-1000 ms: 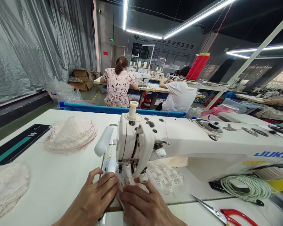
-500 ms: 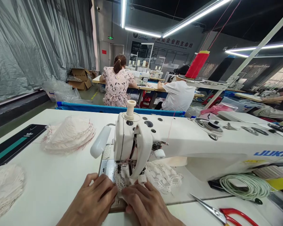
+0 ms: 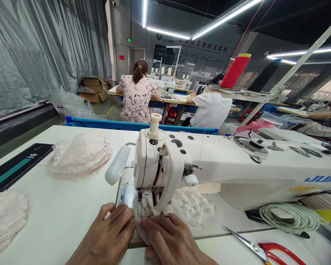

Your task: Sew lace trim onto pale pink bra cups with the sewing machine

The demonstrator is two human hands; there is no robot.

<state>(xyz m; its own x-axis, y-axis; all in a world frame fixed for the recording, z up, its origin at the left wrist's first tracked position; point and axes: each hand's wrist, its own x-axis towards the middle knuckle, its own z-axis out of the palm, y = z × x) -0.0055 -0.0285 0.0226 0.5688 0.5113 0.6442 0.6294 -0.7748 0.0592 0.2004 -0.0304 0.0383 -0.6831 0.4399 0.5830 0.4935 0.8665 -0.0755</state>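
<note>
White lace fabric (image 3: 194,204) lies under the needle area of a white sewing machine (image 3: 209,158) and spreads out to the right of it. My left hand (image 3: 109,230), fingers bent and close together, grips the lace's near left edge just in front of the presser foot (image 3: 140,195). Beside it, my right hand (image 3: 172,235) has its fingers closed over the same lace. Both thumbs are mostly hidden, and the fabric under the fingertips is largely covered.
Scissors with red handles (image 3: 260,252) lie at the right, near a coil of pale green cord (image 3: 289,218). A stack of lace pieces (image 3: 81,156), another lace pile (image 3: 7,224) and a dark box (image 3: 19,167) sit left. People work at machines beyond.
The view has shifted slightly, so the machine appears a little further right. Both hands stay on the lace, with only slight finger movement.
</note>
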